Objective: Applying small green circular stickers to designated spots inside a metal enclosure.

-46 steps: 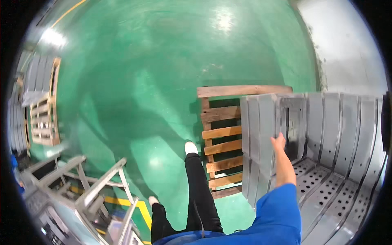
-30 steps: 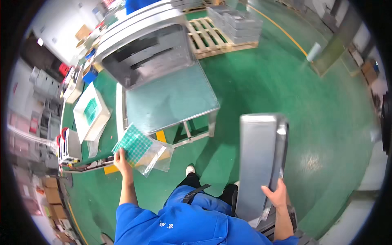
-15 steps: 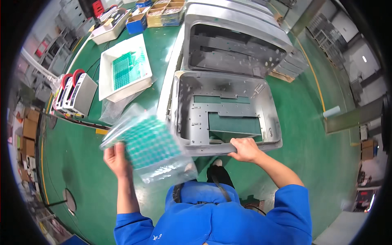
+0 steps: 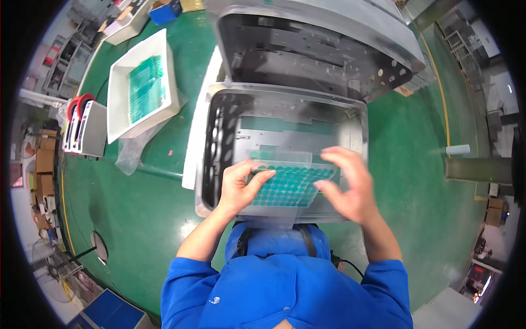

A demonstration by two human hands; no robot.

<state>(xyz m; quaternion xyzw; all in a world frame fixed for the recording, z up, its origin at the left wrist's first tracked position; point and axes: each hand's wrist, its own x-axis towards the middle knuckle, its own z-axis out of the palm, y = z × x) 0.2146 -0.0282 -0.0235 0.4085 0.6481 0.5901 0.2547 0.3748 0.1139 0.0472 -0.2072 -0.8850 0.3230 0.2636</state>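
Note:
A sheet of green round stickers (image 4: pixel 287 189), with clear film around it, hangs over the near part of an open grey metal housing (image 4: pixel 296 93). My left hand (image 4: pixel 238 189) pinches the sheet's left edge between thumb and fingers. At its right edge, my right hand (image 4: pixel 353 189) is blurred, with thumb and fingers spread apart; whether a fingertip touches the sheet I cannot tell. The sheet hides part of the housing's cut-out inner plate (image 4: pixel 268 138).
Behind stands a second grey housing (image 4: pixel 307 13), tilted up. At left on the green table are a white bin (image 4: pixel 172 82) with more green sticker sheets, a crumpled clear bag (image 4: pixel 131 153) and white box-shaped devices (image 4: pixel 93 129). A blue box (image 4: pixel 164 12) sits farther back.
The sticker sheet has moved right, from beside the housing to over it. My right hand has let go of the housing's near rim and risen to the sheet's right side.

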